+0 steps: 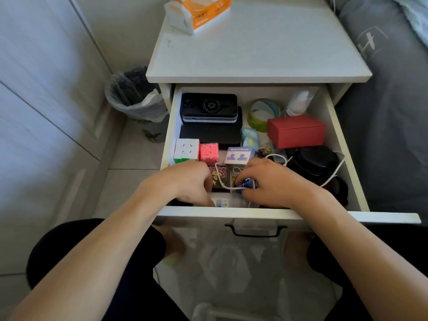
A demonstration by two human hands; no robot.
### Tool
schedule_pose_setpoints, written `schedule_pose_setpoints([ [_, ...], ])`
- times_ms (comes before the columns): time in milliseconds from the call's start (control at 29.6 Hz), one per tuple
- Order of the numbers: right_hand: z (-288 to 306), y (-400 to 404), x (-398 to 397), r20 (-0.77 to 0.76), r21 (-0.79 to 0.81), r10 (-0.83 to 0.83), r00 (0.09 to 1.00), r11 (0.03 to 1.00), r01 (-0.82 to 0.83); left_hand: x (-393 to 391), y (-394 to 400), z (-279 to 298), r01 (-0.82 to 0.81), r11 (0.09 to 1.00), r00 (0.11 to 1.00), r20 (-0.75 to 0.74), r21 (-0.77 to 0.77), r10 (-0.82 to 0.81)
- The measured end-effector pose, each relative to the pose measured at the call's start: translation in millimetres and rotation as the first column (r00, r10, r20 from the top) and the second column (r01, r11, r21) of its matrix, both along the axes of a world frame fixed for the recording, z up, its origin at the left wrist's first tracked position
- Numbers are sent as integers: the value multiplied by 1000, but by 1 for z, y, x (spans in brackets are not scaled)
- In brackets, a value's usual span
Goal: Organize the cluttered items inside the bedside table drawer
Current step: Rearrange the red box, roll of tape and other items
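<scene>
Both hands work in the drawer [342,144]; right hand [266,181] pinches a blue object [243,184] tangled in white cable [333,174]; left hand [185,181] curls over a small box [221,202], grip unclear; free the cable gently.

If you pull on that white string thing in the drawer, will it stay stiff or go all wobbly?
Probably wobbly. The white cable already lies in loose loops and curves, so it looks floppy. It drapes over the black round container and runs under the right hand, so a tug may snag or drag small things along.
</scene>
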State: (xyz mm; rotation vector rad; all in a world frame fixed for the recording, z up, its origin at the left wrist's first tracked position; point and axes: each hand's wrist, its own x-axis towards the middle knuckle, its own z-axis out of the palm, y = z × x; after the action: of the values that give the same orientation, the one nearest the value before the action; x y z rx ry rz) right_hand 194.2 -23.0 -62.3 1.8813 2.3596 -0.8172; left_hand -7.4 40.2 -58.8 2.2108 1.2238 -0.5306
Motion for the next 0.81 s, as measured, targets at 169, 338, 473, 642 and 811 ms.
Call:
schedule_pose_setpoints([
  [169,5,-1,2,-108,-26,-67,992,998,65,-30,-3,19,-257,964,911,314,-72,267],
  [338,7,-5,1,-131,20,-119,984,992,123,-49,0,24,-511,796,472,667,-325,576],
  [473,10,-7,-4,-328,261,-170,929,929,263,-47,-2,21,-526,653,159,691,-545,705],
  [642,20,1,0,-835,-336,-481,267,830,445,-28,-9,20,-368,525,-121,600,-767,791],
  [811,20,6,-12,-804,-584,-584,-111,742,329,4,-18,18,-459,678,73,735,-575,674],
])
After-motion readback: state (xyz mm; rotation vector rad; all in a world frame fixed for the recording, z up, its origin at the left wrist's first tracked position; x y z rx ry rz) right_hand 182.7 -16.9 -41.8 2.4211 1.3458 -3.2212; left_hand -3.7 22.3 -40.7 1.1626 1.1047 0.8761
